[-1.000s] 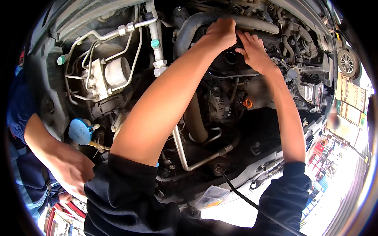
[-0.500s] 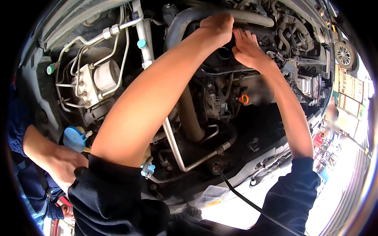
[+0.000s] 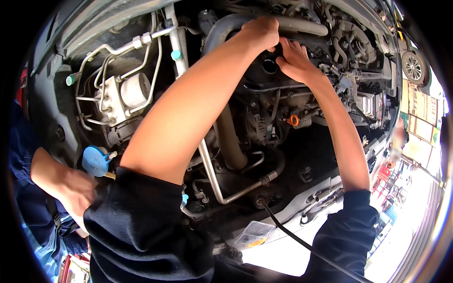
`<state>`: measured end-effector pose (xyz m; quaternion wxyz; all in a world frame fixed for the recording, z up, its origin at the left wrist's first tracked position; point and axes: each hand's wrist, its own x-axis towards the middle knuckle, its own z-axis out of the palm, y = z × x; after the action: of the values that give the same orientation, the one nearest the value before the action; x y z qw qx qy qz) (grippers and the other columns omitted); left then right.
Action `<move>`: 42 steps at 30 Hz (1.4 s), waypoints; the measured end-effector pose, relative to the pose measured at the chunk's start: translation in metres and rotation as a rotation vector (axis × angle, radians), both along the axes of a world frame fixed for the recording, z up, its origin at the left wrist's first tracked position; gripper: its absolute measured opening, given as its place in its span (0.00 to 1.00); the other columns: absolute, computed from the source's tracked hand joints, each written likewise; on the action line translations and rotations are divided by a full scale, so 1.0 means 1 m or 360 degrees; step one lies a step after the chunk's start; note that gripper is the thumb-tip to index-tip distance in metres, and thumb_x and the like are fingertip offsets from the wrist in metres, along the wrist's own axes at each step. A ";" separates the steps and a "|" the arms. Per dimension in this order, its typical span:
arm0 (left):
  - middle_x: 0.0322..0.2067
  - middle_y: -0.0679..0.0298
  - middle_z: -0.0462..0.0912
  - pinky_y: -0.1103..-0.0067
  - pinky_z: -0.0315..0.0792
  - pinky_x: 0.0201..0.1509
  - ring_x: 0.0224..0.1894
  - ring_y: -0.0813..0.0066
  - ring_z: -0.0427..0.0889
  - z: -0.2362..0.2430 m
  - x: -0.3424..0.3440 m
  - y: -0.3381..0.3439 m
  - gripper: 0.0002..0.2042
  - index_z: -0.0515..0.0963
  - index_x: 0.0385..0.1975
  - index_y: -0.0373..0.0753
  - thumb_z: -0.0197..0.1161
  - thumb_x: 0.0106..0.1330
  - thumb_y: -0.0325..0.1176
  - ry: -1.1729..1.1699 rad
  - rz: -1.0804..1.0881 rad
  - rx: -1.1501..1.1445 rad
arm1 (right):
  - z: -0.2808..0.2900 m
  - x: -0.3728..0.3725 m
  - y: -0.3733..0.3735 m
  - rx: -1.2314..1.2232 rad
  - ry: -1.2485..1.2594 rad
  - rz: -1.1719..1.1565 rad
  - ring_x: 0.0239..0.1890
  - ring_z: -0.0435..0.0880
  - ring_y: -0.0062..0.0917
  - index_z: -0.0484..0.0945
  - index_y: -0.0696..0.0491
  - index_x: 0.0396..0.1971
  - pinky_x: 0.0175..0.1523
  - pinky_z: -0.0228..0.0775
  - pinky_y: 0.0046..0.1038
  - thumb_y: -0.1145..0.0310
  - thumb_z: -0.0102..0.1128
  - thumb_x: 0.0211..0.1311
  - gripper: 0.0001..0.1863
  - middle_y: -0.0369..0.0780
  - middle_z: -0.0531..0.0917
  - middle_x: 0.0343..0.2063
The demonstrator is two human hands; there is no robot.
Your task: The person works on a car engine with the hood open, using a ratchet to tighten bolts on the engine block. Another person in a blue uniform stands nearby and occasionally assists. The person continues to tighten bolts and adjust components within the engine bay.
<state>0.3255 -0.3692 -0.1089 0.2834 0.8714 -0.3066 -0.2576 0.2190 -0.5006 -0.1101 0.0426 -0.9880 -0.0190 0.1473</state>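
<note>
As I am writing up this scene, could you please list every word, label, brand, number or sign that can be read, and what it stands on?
Tan panels at far right: dark marks, too small and blurred to read.
Blue cap: any marking is too small to make out.
Dark cover near the left hand and right hand: no legible text.

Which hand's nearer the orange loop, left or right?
Right. In the picture, the right hand is above the orange loop; the left hand is farther off, higher and more to the left, overlapping the curved hose.
</note>
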 end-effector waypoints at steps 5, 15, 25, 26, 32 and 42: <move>0.26 0.61 0.86 0.74 0.77 0.36 0.26 0.74 0.85 -0.010 0.004 0.006 0.18 0.80 0.44 0.39 0.69 0.51 0.31 0.0189 0.0037 -0.0108 | 0.013 0.008 0.013 0.0459 0.0199 -0.0606 0.59 0.63 0.42 0.62 0.42 0.61 0.63 0.51 0.39 0.48 0.46 0.67 0.26 0.48 0.71 0.54; 0.30 0.59 0.85 0.71 0.78 0.42 0.34 0.66 0.86 -0.020 -0.015 0.002 0.09 0.83 0.36 0.41 0.66 0.56 0.34 0.0059 0.0347 -0.0207 | -0.015 0.002 -0.007 0.0145 -0.0131 -0.0079 0.52 0.70 0.38 0.63 0.46 0.56 0.54 0.54 0.39 0.54 0.36 0.74 0.18 0.45 0.79 0.44; 0.43 0.50 0.82 0.64 0.76 0.50 0.49 0.52 0.81 0.007 -0.011 -0.002 0.12 0.82 0.40 0.37 0.58 0.58 0.33 0.0129 0.0531 -0.0038 | -0.004 0.013 0.006 0.0059 -0.0052 -0.0158 0.51 0.71 0.47 0.66 0.49 0.51 0.54 0.57 0.48 0.56 0.37 0.72 0.17 0.49 0.78 0.43; 0.43 0.50 0.82 0.63 0.76 0.50 0.49 0.52 0.81 0.006 -0.011 0.002 0.13 0.82 0.40 0.37 0.58 0.59 0.34 0.0128 0.0542 -0.0066 | 0.007 0.014 0.017 -0.0054 0.0088 -0.0212 0.51 0.72 0.47 0.66 0.48 0.54 0.55 0.57 0.49 0.56 0.37 0.71 0.18 0.50 0.78 0.44; 0.38 0.58 0.84 0.67 0.76 0.46 0.43 0.57 0.83 -0.017 -0.022 0.002 0.09 0.81 0.39 0.47 0.65 0.58 0.33 -0.0044 0.0465 -0.0026 | 0.008 -0.010 0.006 0.0531 -0.0624 -0.0529 0.54 0.70 0.41 0.67 0.50 0.59 0.59 0.56 0.43 0.64 0.44 0.69 0.20 0.44 0.74 0.51; 0.35 0.57 0.82 0.65 0.73 0.42 0.40 0.54 0.81 -0.011 -0.032 0.004 0.03 0.78 0.28 0.40 0.63 0.55 0.29 -0.0358 0.0169 -0.0496 | 0.045 -0.122 -0.117 -0.0233 -0.0800 -0.0886 0.50 0.71 0.47 0.71 0.52 0.50 0.57 0.60 0.44 0.63 0.57 0.56 0.21 0.49 0.76 0.44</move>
<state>0.2937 -0.3655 -0.1201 0.3919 0.8552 -0.3261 -0.0928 0.0965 -0.6172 -0.0647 0.0042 -0.9611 0.2507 -0.1160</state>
